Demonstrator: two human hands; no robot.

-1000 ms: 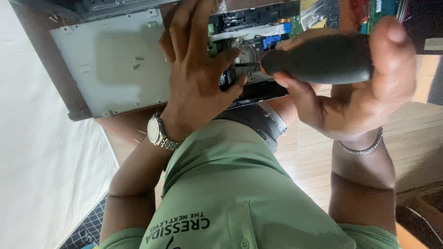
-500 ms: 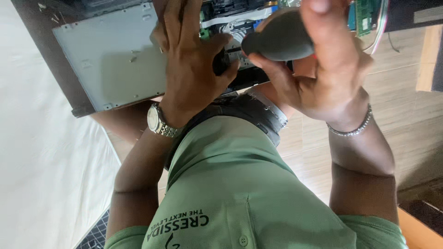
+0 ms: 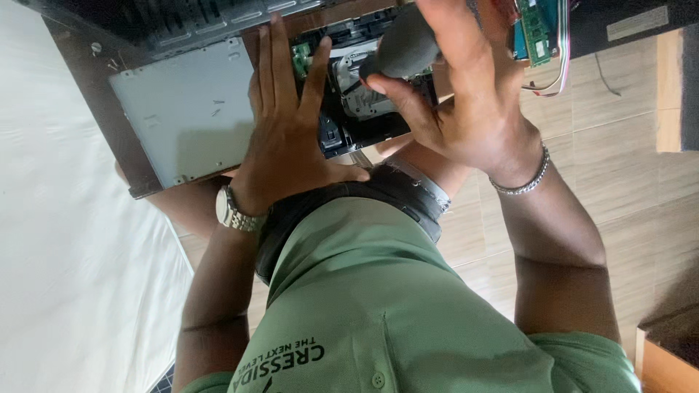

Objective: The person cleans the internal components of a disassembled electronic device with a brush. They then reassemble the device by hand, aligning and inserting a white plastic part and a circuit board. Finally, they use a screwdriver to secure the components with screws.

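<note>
An opened electronic device with a grey metal cover plate rests on my lap. My left hand lies flat on it, fingers spread, over the plate's edge and the exposed black and silver mechanism. My right hand grips the thick dark grey handle of a screwdriver, held over the mechanism; the tip is hidden. A green circuit board with wires shows at the top right. A silver watch is on my left wrist, a chain bracelet on my right.
A white sheet covers the left side. Wooden floor tiles lie to the right, with a wooden box corner at the lower right. My green shirt fills the lower middle.
My right hand has turned the screwdriver from lying sideways to pointing down at the mechanism. My left hand slid lower and flattened on the cover plate. The view shifted downward.
</note>
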